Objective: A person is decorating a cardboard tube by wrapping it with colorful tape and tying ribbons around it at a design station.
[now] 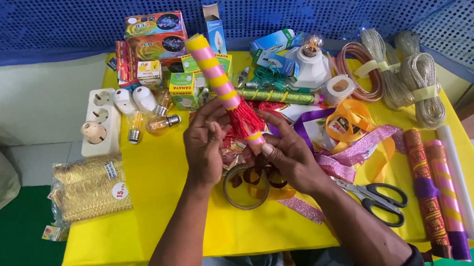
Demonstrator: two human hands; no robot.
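Observation:
I hold a stick (214,72) wrapped in pink and yellow stripes, tilted up and away from me over the yellow table (155,186). A red tassel (243,119) hangs around its lower part. My left hand (203,145) pinches the stick at the tassel's top. My right hand (285,154) grips the stick's lower end just below the tassel. Beneath my hands lies a roll of clear tape (246,186) and loose pink glitter ribbon (351,155).
Black-handled scissors (378,196) lie right of my right wrist. Rolled patterned papers (436,195) sit at the right edge. Light bulbs (151,123), a white power strip (98,121), small boxes (158,36), wire coils (398,72), orange ribbon (346,123) and a gold packet (89,188) crowd the table.

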